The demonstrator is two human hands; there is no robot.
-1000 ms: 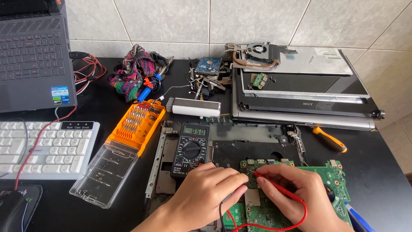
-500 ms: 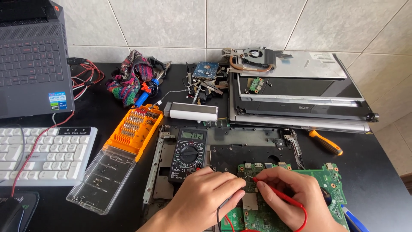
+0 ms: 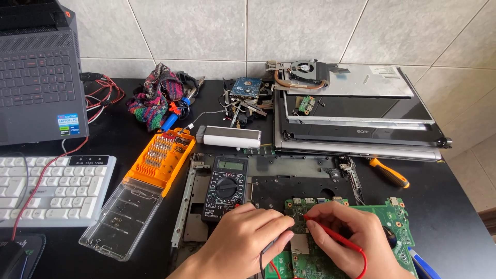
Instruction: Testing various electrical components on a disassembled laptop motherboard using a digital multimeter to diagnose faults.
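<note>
Green circuit board (image 3: 398, 227), a laptop motherboard, lies at the 5 o'clock part of the black table (image 3: 454, 206), partly over a stripped laptop chassis (image 3: 289, 181).

Step in hand, as judged: probing contacts on the board with a meter. The next move seems to call for steady tips and a look at the meter's screen.

- Right hand (image 3: 361, 245): fingers drawn together, pinching a red test probe (image 3: 330, 235) like a pen, tip down on the board's upper edge near its connectors. A red lead (image 3: 361, 263) loops back toward 6 o'clock.
- Left hand (image 3: 243, 243): fingers curled and closed, fingertips meeting at the board beside the red tip. A dark lead runs under the palm; whether a second probe is pinched there cannot be told.
- Digital multimeter (image 3: 226, 188): black, dial type, at 11 o'clock from the hands, just beside the left knuckles.
- Orange bit set (image 3: 163, 157) with its clear lid (image 3: 121, 219) open, at 10 o'clock.
- Orange-handled screwdriver (image 3: 388, 173), at 2 o'clock.
- White keyboard (image 3: 51, 188), at 9 o'clock.
- Dismantled laptop panels (image 3: 356, 119) with cooling fan (image 3: 302, 70), at 12 to 1 o'clock.
</note>
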